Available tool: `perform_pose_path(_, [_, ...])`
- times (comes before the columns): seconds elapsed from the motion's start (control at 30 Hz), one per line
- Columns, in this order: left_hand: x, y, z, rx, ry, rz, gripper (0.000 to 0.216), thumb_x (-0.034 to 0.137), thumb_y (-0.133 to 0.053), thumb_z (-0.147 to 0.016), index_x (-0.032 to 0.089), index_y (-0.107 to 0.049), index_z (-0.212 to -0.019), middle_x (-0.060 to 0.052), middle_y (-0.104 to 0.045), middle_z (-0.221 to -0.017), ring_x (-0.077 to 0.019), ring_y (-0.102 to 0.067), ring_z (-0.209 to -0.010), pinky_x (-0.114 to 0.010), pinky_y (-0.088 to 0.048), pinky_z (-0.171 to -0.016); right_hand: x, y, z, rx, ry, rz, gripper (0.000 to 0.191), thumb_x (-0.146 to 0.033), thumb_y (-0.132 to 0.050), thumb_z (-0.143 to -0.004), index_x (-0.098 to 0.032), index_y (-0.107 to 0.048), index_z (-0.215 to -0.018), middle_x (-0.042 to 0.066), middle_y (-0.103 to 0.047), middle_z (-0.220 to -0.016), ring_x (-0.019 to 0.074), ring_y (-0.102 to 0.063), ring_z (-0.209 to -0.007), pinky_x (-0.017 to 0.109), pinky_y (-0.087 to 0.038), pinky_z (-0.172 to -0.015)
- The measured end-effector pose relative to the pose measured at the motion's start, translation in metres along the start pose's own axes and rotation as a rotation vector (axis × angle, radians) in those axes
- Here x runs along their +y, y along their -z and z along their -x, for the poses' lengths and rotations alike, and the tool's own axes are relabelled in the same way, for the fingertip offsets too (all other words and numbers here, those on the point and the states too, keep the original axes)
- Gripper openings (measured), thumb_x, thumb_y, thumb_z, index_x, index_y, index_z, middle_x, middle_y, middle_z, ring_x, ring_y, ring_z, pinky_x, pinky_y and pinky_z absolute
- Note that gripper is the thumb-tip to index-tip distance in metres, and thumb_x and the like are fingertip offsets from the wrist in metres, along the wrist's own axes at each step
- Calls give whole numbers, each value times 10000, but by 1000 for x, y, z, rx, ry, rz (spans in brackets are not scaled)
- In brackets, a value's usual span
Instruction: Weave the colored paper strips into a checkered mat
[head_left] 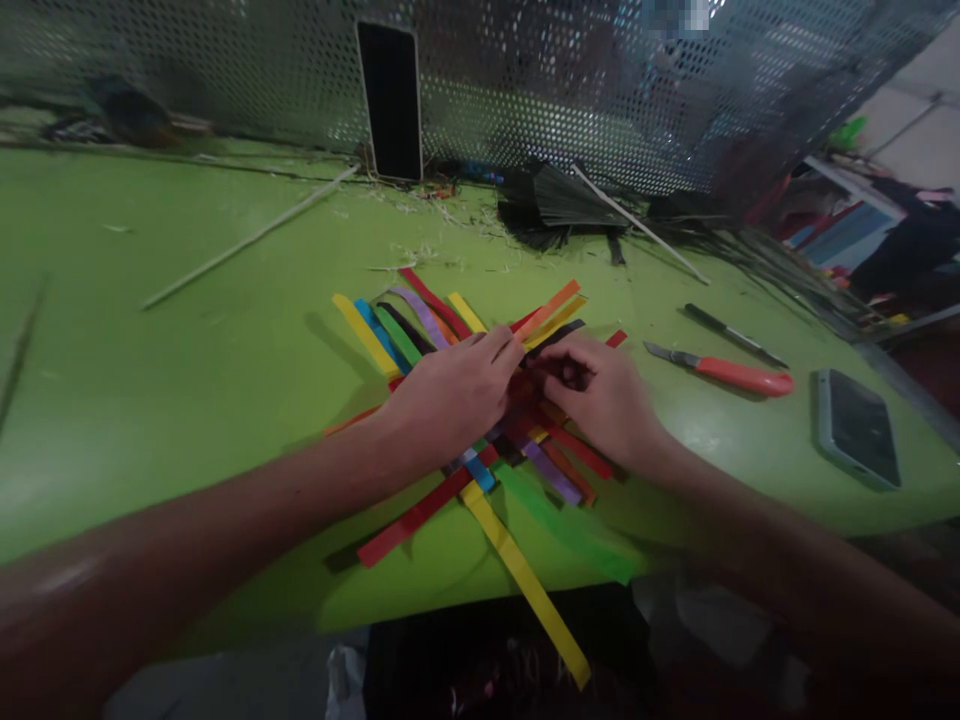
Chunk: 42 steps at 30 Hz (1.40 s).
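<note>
Flat coloured strips, crossing over and under each other, form a woven piece [536, 430] on the green table, with loose ends fanning out. My left hand [469, 385] lies across its upper left part, fingers bent down and closed on the strips beside an orange end [551, 308]. At the right side of the weave my right hand [607, 395] has thumb and fingers curled together on a strip; its fingertips are partly hidden. A long yellow strip [525, 575] hangs over the table's front edge. Towards the lower left points a red strip [412, 515]; a green strip [570, 520] looks blurred.
Right of the hands lie a red-handled knife [735, 375], a black pen-like tool [735, 335] and a phone [859, 430]. Another phone [391, 100] leans on the perforated metal panel [510, 90] behind. Thin sticks [247, 240], dark fibre bundles [562, 200] and scraps lie at the back.
</note>
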<state>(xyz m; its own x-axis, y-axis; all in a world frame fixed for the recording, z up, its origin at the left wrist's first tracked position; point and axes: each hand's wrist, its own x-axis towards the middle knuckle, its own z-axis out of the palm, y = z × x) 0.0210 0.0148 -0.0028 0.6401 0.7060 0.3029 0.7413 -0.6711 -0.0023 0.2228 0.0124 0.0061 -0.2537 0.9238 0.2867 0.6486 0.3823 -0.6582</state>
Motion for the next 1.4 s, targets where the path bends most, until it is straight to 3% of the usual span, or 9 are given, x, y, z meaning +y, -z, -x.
perform_pose_path(0.1, [1, 4, -1, -50, 27, 28, 247, 111, -501, -995, 107, -609, -1217, -127, -655, -1225, -234, -661, -1091, -319, -559, -887, 1, 1, 0, 2, 25, 14, 131, -106, -636, -796, -202, -682, -871, 27, -689, -848, 152, -565, -690, 309, -458, -657])
perform_pose_path(0.33, [1, 2, -1, -17, 14, 42, 245, 114, -492, -998, 104, -613, -1211, -136, -646, -1229, -242, -655, -1091, -326, -561, -883, 2, 1, 1, 12, 24, 33, 90, -138, -659, -809, -221, -660, -843, 17, -653, -809, 165, -561, -684, 328, -470, -658])
perform_pose_path(0.57, [1, 7, -3, -45, 28, 85, 231, 79, -498, -977, 110, -618, -1171, -144, -652, -1228, -241, -659, -1072, -330, -569, -891, 4, -1, -1, -39, 131, 85, 176, -96, -587, -867, -214, -708, -818, 65, -720, -940, 227, -669, -886, 393, -535, -815])
perform_pose_path(1.03, [-2, -5, -1, 20, 3, 129, 367, 150, -496, -1028, 50, -582, -1370, -175, -627, -1368, -268, -624, -1227, -398, -523, -1093, 1, 0, 6, -72, 360, 330, 268, -104, -529, -959, -185, -779, -1009, 132, -726, -1080, 270, -692, -1022, 485, -588, -931])
perform_pose_path(1.23, [-2, -6, 0, 21, 9, 119, 406, 139, -498, -1022, 66, -564, -1416, -171, -602, -1426, -257, -606, -1274, -386, -512, -1119, -10, -1, 20, -85, 505, 556, 408, -77, -474, -960, -124, -703, -1295, 186, -762, -1181, 322, -699, -1042, 539, -590, -945])
perform_pose_path(1.4, [-2, -6, 0, 16, 7, 117, 366, 128, -473, -1025, 63, -614, -1356, -176, -610, -1408, -270, -613, -1263, -399, -531, -1099, -10, 4, 25, -131, 500, 492, 417, -87, -477, -974, -109, -674, -1340, 200, -748, -1267, 338, -704, -1101, 552, -585, -969])
